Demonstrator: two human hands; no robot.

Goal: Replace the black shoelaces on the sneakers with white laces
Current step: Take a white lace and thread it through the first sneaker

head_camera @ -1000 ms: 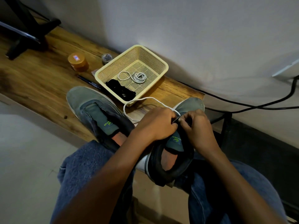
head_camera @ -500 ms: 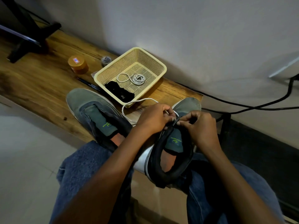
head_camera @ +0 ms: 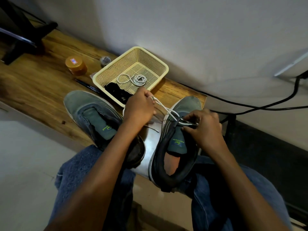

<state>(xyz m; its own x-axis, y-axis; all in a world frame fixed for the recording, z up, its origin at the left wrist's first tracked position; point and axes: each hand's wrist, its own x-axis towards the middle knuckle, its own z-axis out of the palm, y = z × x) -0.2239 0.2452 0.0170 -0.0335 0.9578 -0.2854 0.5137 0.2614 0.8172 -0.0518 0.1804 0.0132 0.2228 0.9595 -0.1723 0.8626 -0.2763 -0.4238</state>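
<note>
Two grey-green sneakers lie on a wooden table. The left sneaker (head_camera: 93, 114) has no lace. The right sneaker (head_camera: 179, 139) rests tilted at the table's edge over my lap. A white lace (head_camera: 164, 109) runs taut from its lowest eyelets up to my left hand (head_camera: 140, 109), which grips the lace strands above the shoe's left side. My right hand (head_camera: 202, 126) holds the shoe's right eyelet flap and pinches the lace there. A second white lace (head_camera: 133, 79) and a bundle of black laces (head_camera: 118, 94) lie in the cream basket (head_camera: 160, 64).
An orange-lidded jar (head_camera: 75, 65), a small round container (head_camera: 105, 60) and a black pen (head_camera: 87, 85) lie left of the basket. A black stand (head_camera: 25, 35) is at the far left. Black cables (head_camera: 266, 105) run along the wall at right.
My left hand has pulled up and left, away from the right sneaker, drawing the white lace taut through the eyelets. My right hand stays on the shoe.
</note>
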